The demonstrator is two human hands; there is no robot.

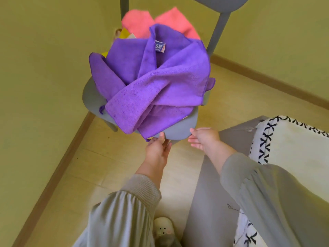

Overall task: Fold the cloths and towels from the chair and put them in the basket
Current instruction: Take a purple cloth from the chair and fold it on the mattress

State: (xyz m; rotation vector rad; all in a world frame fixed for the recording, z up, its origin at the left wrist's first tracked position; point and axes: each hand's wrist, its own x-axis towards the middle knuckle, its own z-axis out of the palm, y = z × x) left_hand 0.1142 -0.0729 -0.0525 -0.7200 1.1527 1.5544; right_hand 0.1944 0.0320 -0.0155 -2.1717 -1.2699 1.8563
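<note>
Head view: purple cloths (156, 77) lie heaped on the grey chair (176, 129), with pink towels (170, 22) behind them. The left hand (157, 151) reaches the seat's front rim, fingers straight and together, thumb by a hanging purple corner. The right hand (203, 138) hovers just beside the rim, fingers loosely spread, holding nothing. Farther right lies white fabric (293, 145) edged with black cross-stitching.

One grey chair (171, 130) holds at least two purple cloths (160, 77), one or two pink cloths (170, 20) at twelve o'clock and one yellow cloth (124, 34) at ten. I count my left hand (157, 151) and right hand (204, 139), two, plus one plush slipper (162, 230) at six.
</note>
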